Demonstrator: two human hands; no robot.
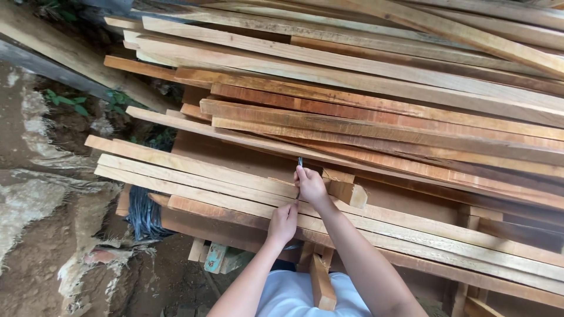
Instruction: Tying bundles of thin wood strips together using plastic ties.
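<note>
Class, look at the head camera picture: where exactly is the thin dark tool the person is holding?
The thin dark tool is near the picture's centre, pinched upright in the right hand, just above the left hand, over the pale planks of the stacked timber.

Below you a rough wooden frame (pixel 320 276) carries a stack of long planks (pixel 364 105), laid roughly parallel and running from lower left to upper right. Pale planks (pixel 194 170) lie lowest and nearest you, redder ones (pixel 352 111) above them. A short wood block (pixel 346 189) sits on the lower planks. Bare dirt ground (pixel 35 246) lies beneath; what looks like a dark bundle (pixel 144 214) rests there, half hidden.
</note>
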